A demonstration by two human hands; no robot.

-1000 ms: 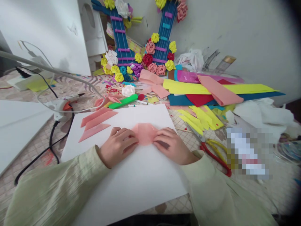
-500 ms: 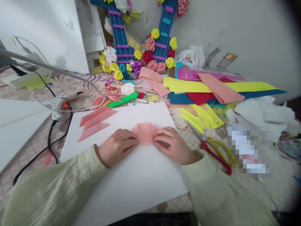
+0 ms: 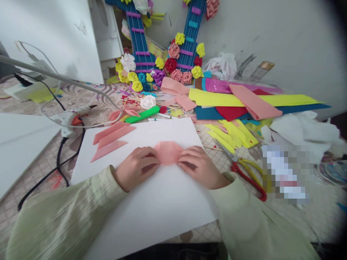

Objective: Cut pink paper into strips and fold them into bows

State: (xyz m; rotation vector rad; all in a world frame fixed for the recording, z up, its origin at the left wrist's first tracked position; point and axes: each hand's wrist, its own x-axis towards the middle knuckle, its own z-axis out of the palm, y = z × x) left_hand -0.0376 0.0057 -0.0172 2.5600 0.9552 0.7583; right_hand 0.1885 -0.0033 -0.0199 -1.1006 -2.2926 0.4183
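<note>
A piece of pink crepe paper (image 3: 169, 153) is stretched between my two hands above a white board (image 3: 162, 209). My left hand (image 3: 139, 167) pinches its left end between thumb and fingers. At the right end, my right hand (image 3: 199, 165) pinches it the same way. The paper's middle bulges out round, while its ends narrow into my fingers. Several folded pink paper strips (image 3: 115, 136) lie on the board's upper left, beyond my left hand. Scissors (image 3: 235, 162) with red and yellow handles rest to the right of my right hand.
A hot glue gun (image 3: 69, 121) with a black cable sits at left, under a thin white cord. Behind the board are a green stick (image 3: 143, 115), yellow paper strips (image 3: 235, 133) and folded coloured paper (image 3: 225, 98). Blue guitar-like shapes (image 3: 138, 39) with paper flowers stand at the back.
The pink paper's middle looks slightly rounder than before. Both hands keep their pinch on its ends and have hardly moved. The whole view has shifted slightly.
</note>
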